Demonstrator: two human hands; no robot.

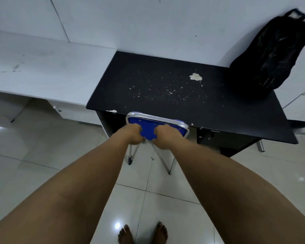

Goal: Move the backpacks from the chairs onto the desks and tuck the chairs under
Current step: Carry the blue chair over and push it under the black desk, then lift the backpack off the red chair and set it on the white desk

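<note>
A blue chair [149,130] with a chrome frame stands at the front edge of a black desk [165,88]; only its backrest and rear legs show, the seat is hidden under the desktop. My left hand [133,135] and my right hand [164,138] both grip the lower part of the backrest, side by side. A black backpack [273,55] stands upright on the desk's far right corner, leaning against the white wall.
A white desk [42,71] adjoins the black one on the left. The floor is glossy pale tile [42,155]. My bare feet [143,233] stand behind the chair. The black desktop carries white paint flecks. Another chrome leg [261,146] shows at right.
</note>
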